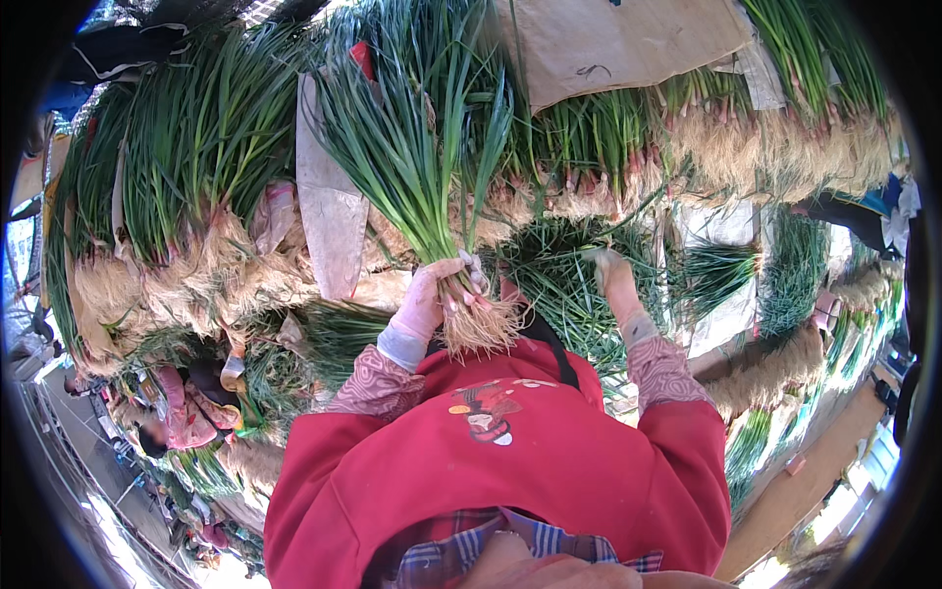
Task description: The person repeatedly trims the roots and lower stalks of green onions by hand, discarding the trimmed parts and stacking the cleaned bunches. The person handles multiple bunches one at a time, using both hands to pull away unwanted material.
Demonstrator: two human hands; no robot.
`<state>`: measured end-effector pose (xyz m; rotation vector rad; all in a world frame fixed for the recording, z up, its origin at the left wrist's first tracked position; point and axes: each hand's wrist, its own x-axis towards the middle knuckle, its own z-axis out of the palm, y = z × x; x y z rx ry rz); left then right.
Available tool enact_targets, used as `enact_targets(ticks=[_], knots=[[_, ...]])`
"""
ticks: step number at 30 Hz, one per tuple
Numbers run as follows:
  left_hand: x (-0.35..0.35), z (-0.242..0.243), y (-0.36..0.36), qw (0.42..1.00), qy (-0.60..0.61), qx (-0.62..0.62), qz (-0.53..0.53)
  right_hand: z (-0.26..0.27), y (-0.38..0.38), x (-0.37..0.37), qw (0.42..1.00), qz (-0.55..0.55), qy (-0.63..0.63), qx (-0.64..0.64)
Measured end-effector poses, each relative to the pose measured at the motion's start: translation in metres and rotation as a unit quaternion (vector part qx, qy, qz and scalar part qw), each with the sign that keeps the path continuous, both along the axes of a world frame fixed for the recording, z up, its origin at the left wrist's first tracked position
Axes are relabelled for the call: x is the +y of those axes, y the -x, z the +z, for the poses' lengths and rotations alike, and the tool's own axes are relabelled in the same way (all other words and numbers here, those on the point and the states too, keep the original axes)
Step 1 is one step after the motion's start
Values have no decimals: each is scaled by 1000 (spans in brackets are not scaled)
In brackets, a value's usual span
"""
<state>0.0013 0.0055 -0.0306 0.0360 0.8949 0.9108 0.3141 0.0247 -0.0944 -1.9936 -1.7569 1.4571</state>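
Note:
My left hand (430, 291), in a thin pale glove, is closed around the lower stems of a bunch of green onions (419, 199). The long leaves fan upward, and the reddish bulbs and pale roots (482, 324) hang below the fingers, in front of my red apron. My right hand (613, 272), also gloved, is raised off to the right above a heap of loose green leaves (559, 294). It is blurred, so its fingers and anything in them cannot be made out.
Rows of green onions with roots (206, 169) line the far left, and more (721, 147) lie at the upper right under a beige sheet (625, 44). A small bunch (717, 272) rests on white sacking at right. A person in pink (191, 412) is at lower left.

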Motion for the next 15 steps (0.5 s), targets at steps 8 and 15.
enact_targets(ticks=[8, 15], knots=[[-14, -30, -27, 997, 70, 37, 7, -6, 161, 31, 858, -329, 81, 386], [-10, -34, -10, 995, 95, 17, 13, 51, 92, 10, 814, -368, -19, 449]])
